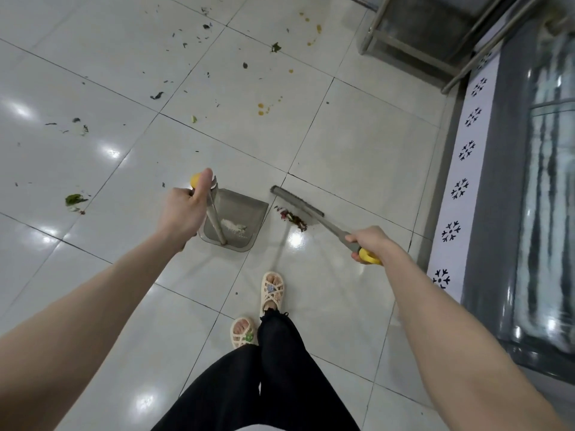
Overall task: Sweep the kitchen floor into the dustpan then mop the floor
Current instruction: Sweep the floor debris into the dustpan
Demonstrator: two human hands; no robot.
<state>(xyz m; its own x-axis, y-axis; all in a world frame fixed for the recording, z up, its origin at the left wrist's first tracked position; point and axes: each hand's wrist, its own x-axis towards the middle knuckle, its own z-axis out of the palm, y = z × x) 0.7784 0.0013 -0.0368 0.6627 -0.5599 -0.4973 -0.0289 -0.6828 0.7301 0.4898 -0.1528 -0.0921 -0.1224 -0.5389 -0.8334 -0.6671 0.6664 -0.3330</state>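
Observation:
My left hand grips the yellow-tipped upright handle of a grey dustpan that rests on the white tiled floor with pale crumbs inside. My right hand holds the grey, yellow-ended handle of a broom, whose head lies just right of the dustpan's open mouth. A small pile of reddish-brown debris sits between the broom head and the pan.
Green leaf scraps, dark bits and yellow spots are scattered over the far tiles. A metal rack stands at the upper right, a glass-fronted cabinet along the right. My sandalled feet are below the pan.

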